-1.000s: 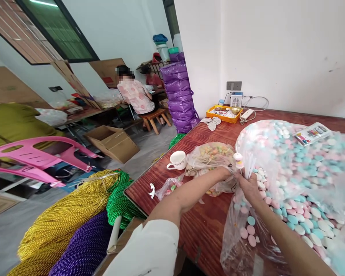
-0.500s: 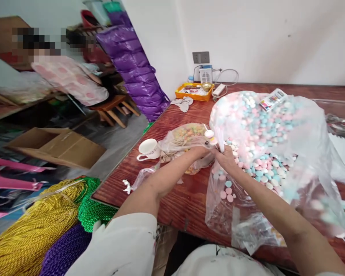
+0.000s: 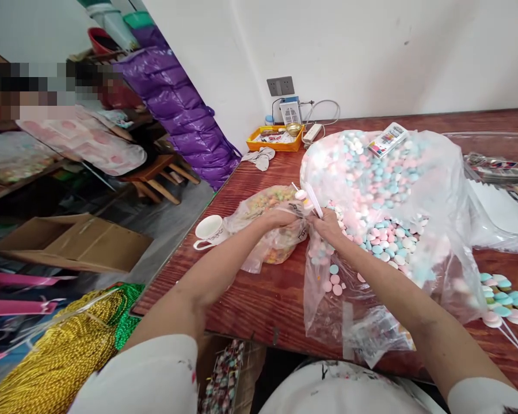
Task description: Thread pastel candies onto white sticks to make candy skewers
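- One left hand point(image 3: 284, 216) meets one clear plastic bag of orange-green pieces point(image 3: 263, 202); its fingers are hidden, so I cannot tell its grip.
- One right hand point(image 3: 327, 224) has its grip closed around thin white plastic sticks point(image 3: 314, 200), too bunched to count.
- One stick of pale round discs point(image 3: 301, 195) rises between both hands, above one red-brown wooden worktop point(image 3: 242, 307).

Bundled gold cord point(image 3: 77, 339), purple packs point(image 3: 179, 109) and co-workers point(image 3: 86, 141) suggest a workshop.

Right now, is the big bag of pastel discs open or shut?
Open. The big bag leaves discs near the right hand bare and sharp, while those farther back look hazy through its plastic.
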A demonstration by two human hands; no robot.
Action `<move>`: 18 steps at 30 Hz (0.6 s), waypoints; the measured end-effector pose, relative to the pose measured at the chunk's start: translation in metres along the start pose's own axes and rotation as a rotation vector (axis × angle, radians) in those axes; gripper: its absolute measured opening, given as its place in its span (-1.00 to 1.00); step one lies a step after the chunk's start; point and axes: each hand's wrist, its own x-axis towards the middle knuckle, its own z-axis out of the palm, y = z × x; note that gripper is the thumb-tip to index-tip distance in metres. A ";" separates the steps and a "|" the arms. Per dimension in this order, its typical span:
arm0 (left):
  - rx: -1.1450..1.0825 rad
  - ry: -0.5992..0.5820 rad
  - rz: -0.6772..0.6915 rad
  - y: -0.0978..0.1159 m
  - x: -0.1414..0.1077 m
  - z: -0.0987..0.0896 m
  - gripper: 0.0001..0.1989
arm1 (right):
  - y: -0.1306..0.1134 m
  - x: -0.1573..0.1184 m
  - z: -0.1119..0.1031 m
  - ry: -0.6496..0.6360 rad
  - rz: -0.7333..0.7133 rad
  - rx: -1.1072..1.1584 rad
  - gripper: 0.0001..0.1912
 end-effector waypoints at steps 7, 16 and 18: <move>-0.169 -0.057 -0.182 -0.005 -0.043 -0.032 -0.74 | -0.022 0.016 -0.002 -0.033 0.039 -0.065 -0.83; -0.922 0.334 -0.148 0.014 -0.082 -0.065 -0.43 | -0.028 -0.020 -0.055 0.016 0.003 0.168 -0.78; -1.001 0.371 -0.095 0.028 -0.084 -0.058 -0.44 | -0.028 -0.047 -0.071 0.018 -0.006 0.254 -0.77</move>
